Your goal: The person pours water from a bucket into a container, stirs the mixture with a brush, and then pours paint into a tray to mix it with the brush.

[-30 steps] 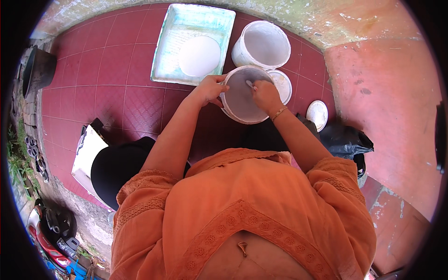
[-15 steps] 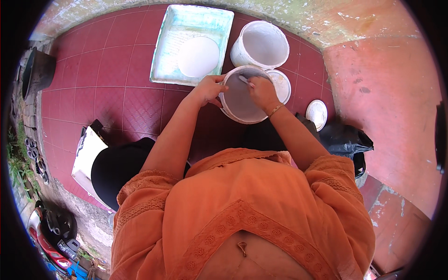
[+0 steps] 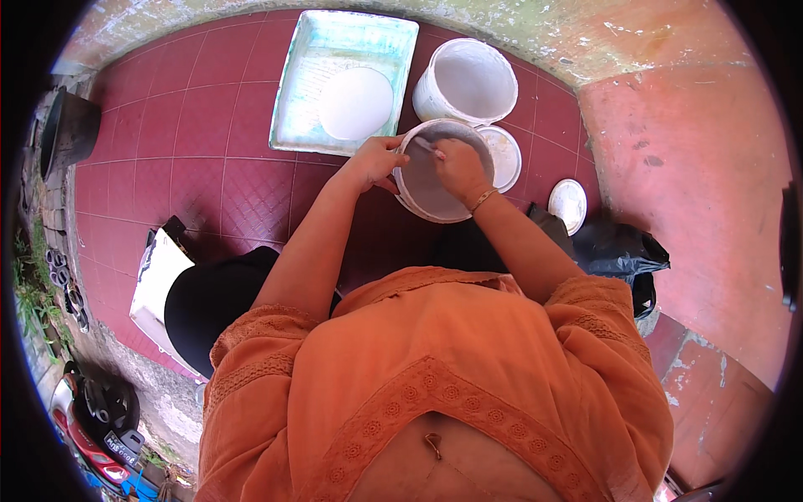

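My left hand (image 3: pixel 381 161) grips the left rim of a round white bucket (image 3: pixel 442 197), tilted toward me above my lap. Inside it, my right hand (image 3: pixel 460 167) is closed on a small pale tool (image 3: pixel 425 144), perhaps a scraper, held against the upper left inner wall. Just beyond are a paint tray (image 3: pixel 288 96) with pale turquoise stains and a pool of white paint, a second white bucket (image 3: pixel 467 79), and a round white lid (image 3: pixel 506 157) partly behind the bucket in my hands.
Another lid (image 3: pixel 568 205) and a black plastic bag (image 3: pixel 619 251) lie to my right. A white object (image 3: pixel 159 284) is at my left. A black container (image 3: pixel 71 125), slippers (image 3: pixel 67 284) and a motorcycle (image 3: pixel 96 427) are at the far left. Walls (image 3: pixel 669 201) border the tiled floor (image 3: pixel 150 192).
My right hand and the tool have shifted a little left inside the bucket. My left hand stays on the rim, and the bucket is nearly still.
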Available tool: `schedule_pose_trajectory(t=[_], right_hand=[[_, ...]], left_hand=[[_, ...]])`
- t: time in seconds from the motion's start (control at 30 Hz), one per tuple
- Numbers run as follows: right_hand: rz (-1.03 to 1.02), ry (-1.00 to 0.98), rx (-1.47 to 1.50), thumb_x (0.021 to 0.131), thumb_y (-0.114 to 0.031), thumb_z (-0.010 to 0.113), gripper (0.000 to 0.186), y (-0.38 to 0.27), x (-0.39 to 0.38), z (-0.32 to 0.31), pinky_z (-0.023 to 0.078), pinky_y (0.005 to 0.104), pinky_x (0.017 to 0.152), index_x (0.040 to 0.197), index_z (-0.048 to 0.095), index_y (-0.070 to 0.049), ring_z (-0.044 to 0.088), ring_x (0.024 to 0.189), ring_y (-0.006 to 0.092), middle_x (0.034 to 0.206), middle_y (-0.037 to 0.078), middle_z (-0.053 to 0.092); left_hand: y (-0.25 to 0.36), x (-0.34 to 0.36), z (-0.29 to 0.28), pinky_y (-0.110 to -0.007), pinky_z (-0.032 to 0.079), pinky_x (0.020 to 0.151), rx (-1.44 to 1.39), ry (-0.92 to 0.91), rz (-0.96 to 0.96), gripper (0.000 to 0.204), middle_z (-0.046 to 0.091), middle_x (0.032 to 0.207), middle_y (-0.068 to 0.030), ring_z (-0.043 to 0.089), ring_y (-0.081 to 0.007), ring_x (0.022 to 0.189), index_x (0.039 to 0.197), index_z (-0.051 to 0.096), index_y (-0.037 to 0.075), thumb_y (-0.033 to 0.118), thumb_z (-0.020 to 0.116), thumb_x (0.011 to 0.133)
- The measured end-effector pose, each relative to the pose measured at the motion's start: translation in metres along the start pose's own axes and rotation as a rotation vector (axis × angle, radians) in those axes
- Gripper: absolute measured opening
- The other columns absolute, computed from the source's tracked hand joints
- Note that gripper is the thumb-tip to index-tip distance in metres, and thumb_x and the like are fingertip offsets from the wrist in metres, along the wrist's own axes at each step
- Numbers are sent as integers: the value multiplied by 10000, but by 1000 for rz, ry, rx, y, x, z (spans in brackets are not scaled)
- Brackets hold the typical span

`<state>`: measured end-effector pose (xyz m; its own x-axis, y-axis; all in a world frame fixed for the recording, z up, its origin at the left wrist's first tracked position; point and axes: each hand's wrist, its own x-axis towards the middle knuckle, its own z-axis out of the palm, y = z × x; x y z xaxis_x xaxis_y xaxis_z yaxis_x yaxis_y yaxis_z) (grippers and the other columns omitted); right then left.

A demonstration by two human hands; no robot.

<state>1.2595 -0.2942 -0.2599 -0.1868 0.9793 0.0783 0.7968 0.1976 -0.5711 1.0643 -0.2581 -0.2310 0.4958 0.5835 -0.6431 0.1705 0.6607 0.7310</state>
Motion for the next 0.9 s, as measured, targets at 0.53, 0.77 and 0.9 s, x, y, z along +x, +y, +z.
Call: schedule_pose_trajectory(t=[0.53,0.77,0.9], right_hand=[[-21,-32,23,810,-175,525,184,-4,-1,0,465,448,699,739,594,-19,579,739,371,764,188,600],[239,-336,-217,816,-189,524,221,5,-14,-14,462,455,705,713,606,-10,590,725,365,740,175,617],[276,-331,174,803,-197,559,213,-14,-26,5,461,454,699,739,631,-7,593,718,364,727,178,619]], left_hand=[[0,0,0,-427,582,650,12,0,-32,471,546,1130,-175,585,-299,963,1311,445,56,73,553,852],[-4,4,-2,-429,579,651,-23,-20,-3,470,549,1130,-171,590,-299,951,1309,448,56,82,560,853],[-2,3,-2,-428,580,648,-16,-16,-19,471,550,1123,-175,598,-296,922,1307,449,54,82,563,851]])
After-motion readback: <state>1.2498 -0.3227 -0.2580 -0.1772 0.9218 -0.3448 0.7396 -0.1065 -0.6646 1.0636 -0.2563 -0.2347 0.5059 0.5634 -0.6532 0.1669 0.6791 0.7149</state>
